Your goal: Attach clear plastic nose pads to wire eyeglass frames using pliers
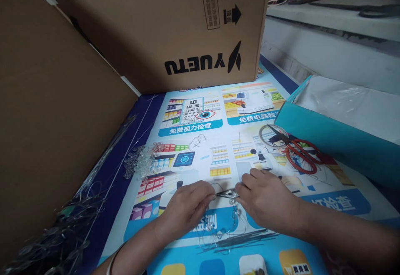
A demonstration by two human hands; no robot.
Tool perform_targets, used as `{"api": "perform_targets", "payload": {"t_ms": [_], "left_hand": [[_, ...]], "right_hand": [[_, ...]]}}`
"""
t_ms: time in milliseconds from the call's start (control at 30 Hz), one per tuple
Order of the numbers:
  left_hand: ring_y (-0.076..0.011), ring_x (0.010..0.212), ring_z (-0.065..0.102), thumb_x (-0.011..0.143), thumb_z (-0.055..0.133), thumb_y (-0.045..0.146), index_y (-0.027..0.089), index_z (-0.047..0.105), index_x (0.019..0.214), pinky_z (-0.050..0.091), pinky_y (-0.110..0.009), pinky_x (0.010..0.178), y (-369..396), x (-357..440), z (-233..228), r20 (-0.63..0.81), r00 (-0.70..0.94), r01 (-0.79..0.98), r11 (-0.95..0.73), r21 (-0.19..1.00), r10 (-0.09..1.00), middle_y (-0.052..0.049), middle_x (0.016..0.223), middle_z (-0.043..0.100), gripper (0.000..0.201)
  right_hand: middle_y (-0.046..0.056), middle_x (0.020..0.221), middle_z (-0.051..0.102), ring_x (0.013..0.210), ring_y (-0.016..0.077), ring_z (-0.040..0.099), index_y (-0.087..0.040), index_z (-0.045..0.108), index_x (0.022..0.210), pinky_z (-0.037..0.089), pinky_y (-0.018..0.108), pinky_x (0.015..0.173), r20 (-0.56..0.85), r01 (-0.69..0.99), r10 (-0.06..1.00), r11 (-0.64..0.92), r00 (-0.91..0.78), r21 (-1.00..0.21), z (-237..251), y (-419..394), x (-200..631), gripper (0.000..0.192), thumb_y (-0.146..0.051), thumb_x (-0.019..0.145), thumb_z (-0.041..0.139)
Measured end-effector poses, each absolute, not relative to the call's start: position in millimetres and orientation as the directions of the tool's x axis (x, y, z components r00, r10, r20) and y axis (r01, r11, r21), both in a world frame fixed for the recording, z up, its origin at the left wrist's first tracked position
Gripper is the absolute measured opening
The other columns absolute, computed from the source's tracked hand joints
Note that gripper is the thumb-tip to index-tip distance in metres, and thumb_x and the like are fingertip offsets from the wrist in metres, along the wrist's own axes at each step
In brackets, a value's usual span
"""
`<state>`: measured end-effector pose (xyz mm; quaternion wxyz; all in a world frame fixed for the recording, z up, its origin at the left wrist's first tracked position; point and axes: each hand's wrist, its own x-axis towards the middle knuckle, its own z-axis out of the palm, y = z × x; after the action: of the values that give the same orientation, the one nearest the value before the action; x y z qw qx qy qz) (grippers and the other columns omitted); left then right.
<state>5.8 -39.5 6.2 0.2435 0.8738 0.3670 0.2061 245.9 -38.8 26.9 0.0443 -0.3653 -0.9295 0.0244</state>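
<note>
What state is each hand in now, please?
Left hand: closed, pinching thin dark strands.
Right hand: fingers closed beside clear beads; exact grip cannot be told.

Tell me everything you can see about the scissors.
The scissors lie on the printed sheet, beside the box, beyond the right hand. The looped handles are red and look plastic; the dark blades look metal, seem slightly parted, and point away to the left, crossing over a pale ring. No hand touches them.
</note>
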Motion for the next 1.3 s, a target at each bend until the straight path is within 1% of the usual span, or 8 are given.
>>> {"api": "perform_targets", "payload": {"t_ms": [267,400,567,833,933,1100,1200,1300], "left_hand": [[-0.0139,0.066,0.052,0.092,0.035,0.022,0.02,0.048,0.09,0.038,-0.025,0.06,-43,11,3,0.087,0.532,0.691,-0.491,0.53,0.842,-0.001,0.076,0.057,0.013],[-0.0138,0.064,0.051,0.092,0.035,0.023,0.02,0.047,0.087,0.036,-0.024,0.058,-43,18,7,0.037,0.465,0.735,-0.409,0.541,0.885,0.0,0.074,0.056,0.013],[-0.0137,0.065,0.053,0.091,0.036,0.024,0.021,0.046,0.085,0.035,-0.024,0.057,-44,22,10,0.018,0.417,0.744,-0.353,0.567,0.909,0.001,0.075,0.057,0.012],[-0.0153,0.066,0.054,0.091,0.036,0.025,0.021,0.046,0.087,0.035,-0.025,0.057,-48,26,6,0.006,0.345,0.794,-0.295,0.531,0.939,0.0,0.077,0.058,0.012],[-0.0146,0.065,0.053,0.091,0.035,0.025,0.02,0.046,0.085,0.035,-0.024,0.057,-46,22,8,-0.019,0.368,0.772,-0.294,0.563,0.93,0.0,0.075,0.057,0.014],[-0.0121,0.067,0.052,0.092,0.036,0.023,0.02,0.048,0.087,0.037,-0.023,0.06,-38,13,13,-0.052,0.478,0.662,-0.321,0.678,0.877,0.001,0.077,0.056,0.014],[-0.0117,0.071,0.053,0.09,0.041,0.023,0.02,0.05,0.089,0.039,-0.022,0.061,-33,10,15,-0.052,0.524,0.612,-0.333,0.717,0.85,0.001,0.08,0.058,0.01],[-0.0123,0.075,0.054,0.088,0.047,0.023,0.02,0.052,0.09,0.04,-0.023,0.065,-33,9,14,-0.024,0.552,0.586,-0.367,0.723,0.834,0.0,0.083,0.059,0.007]], "right_hand": [[0.006,0.078,0.052,0.076,0.0204,0.04,-0.018,0.055,0.085,0.024,0.033,0.063,0.077,0.674,0.676,0.737,-0.733,-0.052,22,-39,246,0.012,-0.024,0.084,0.046],[0.006,0.08,0.052,0.077,0.0212,0.04,-0.018,0.055,0.089,0.024,0.034,0.063,0.069,0.673,0.673,0.739,-0.736,-0.033,22,-39,246,0.012,-0.025,0.084,0.046],[0.006,0.081,0.052,0.076,0.0214,0.04,-0.018,0.054,0.089,0.024,0.034,0.063,0.074,0.674,0.672,0.739,-0.736,-0.013,23,-40,246,0.013,-0.026,0.084,0.046],[0.005,0.081,0.052,0.077,0.021,0.04,-0.018,0.054,0.091,0.024,0.034,0.064,0.083,0.676,0.675,0.736,-0.733,-0.012,21,-40,246,0.013,-0.026,0.084,0.047],[0.005,0.081,0.052,0.076,0.0212,0.04,-0.018,0.054,0.089,0.024,0.034,0.064,0.075,0.678,0.678,0.735,-0.731,-0.03,20,-40,246,0.012,-0.026,0.084,0.046],[0.005,0.079,0.052,0.076,0.0209,0.041,-0.019,0.054,0.084,0.024,0.034,0.065,0.071,0.696,0.701,0.713,-0.709,-0.088,22,-40,247,0.014,-0.028,0.087,0.044],[0.005,0.079,0.053,0.076,0.0206,0.041,-0.02,0.055,0.084,0.024,0.033,0.065,0.075,0.702,0.71,0.704,-0.701,-0.108,23,-39,247,0.017,-0.032,0.087,0.044],[0.005,0.079,0.054,0.076,0.0207,0.042,-0.02,0.056,0.083,0.024,0.033,0.064,0.073,0.707,0.716,0.698,-0.695,-0.117,24,-40,248,0.017,-0.033,0.087,0.045]]}}
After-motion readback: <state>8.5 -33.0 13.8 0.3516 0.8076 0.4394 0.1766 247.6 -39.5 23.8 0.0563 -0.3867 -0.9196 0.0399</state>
